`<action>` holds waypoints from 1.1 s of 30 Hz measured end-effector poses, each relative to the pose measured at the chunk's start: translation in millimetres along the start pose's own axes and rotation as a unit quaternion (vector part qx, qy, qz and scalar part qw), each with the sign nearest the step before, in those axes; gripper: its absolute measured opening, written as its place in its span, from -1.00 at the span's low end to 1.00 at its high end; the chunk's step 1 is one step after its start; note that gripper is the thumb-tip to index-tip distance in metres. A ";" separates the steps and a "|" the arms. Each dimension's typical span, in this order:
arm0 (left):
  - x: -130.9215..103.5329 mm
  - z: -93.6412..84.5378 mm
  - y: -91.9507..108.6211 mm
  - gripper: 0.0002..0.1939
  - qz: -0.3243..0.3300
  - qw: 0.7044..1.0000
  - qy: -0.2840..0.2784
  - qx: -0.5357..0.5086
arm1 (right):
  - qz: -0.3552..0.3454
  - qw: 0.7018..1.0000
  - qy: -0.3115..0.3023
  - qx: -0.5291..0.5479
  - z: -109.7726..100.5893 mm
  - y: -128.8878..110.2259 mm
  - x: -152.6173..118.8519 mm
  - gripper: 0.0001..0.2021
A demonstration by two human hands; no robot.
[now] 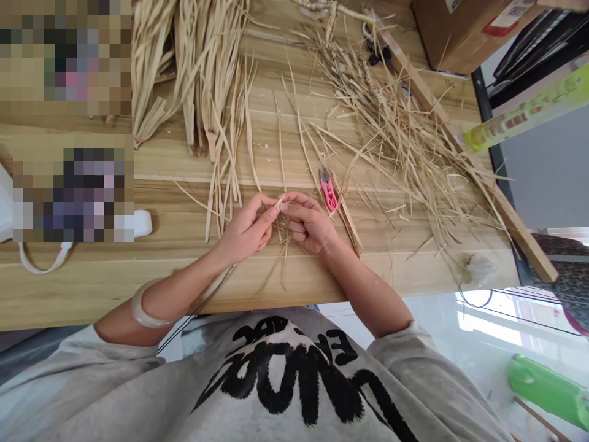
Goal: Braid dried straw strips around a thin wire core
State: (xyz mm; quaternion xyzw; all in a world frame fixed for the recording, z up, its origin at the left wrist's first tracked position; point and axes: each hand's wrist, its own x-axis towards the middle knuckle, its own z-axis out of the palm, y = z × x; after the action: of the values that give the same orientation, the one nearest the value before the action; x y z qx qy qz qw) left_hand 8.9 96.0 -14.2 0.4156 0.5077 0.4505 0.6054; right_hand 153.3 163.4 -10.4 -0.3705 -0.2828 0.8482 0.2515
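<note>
My left hand point(251, 227) and my right hand point(310, 221) meet over the wooden table point(170, 288), near its front edge. Thumb and fingers of both are pinched on a small piece of straw point(280, 201), with thin strands trailing from it. The exact shape of the piece is partly covered by my fingertips. Just right of my right hand lie pink thread snips point(329, 193) with dark blades pointing away from me. Long flat straw strips point(230, 178) lie loose beyond my left hand.
Thick bundles of dried straw point(197, 67) lie at the back left. A heap of thin scraps point(405, 129) spreads along a wooden bar point(506, 209) on the right. A cardboard box point(464, 37) stands at the back right. Blurred patches cover the left side.
</note>
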 end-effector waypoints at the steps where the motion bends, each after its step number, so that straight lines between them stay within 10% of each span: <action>1: 0.1 0.1 -0.4 -0.66 0.002 1.000 0.002 -0.001 | -0.004 1.000 0.006 0.002 0.6 0.6 -0.2 -0.78; 33: -1.6 2.7 1.2 -0.73 0.005 1.000 -0.004 0.019 | -0.102 0.992 0.075 0.029 4.6 7.6 5.9 -0.86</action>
State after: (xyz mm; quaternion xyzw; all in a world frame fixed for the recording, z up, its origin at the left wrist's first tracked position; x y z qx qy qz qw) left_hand 11.3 94.6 -12.3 0.4313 0.5122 0.4420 0.5969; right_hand 144.5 160.4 -15.7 -0.3948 -0.2746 0.7959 0.3679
